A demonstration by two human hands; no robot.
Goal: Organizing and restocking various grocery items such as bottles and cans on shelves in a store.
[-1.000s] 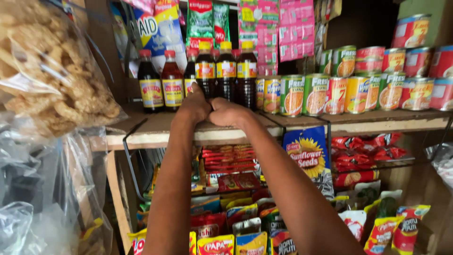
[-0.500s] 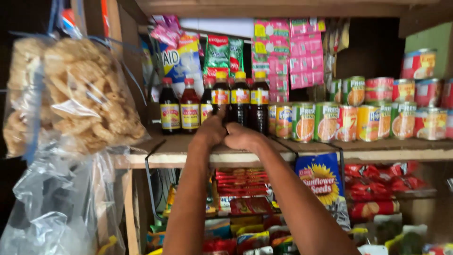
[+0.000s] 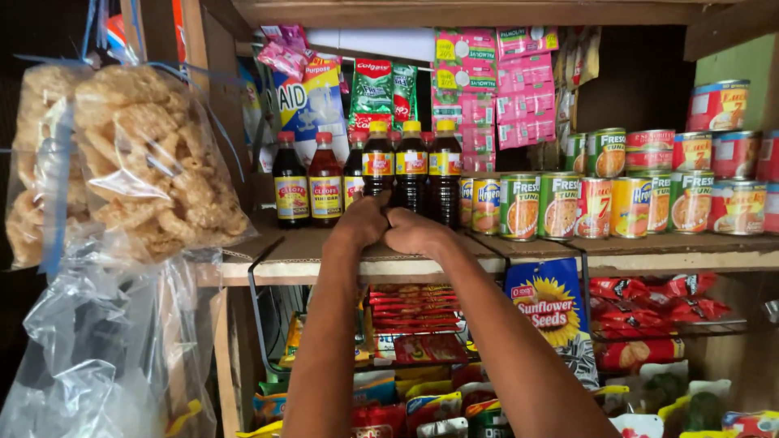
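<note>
Hands meet at a shop shelf
Left hand (image 3: 363,221) and right hand (image 3: 412,231) press together, fingers curled shut, touching the wooden shelf (image 3: 324,258) before 3 dark bottles (image 3: 411,168)

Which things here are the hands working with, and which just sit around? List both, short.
In hand:
- left hand and right hand, pressed together at the shelf edge
- dark sauce bottles right behind them

Just there:
- tins in a row
- bag of fried crackers hanging at left
- sunflower seed packet below
- pink sachets at the back
</note>
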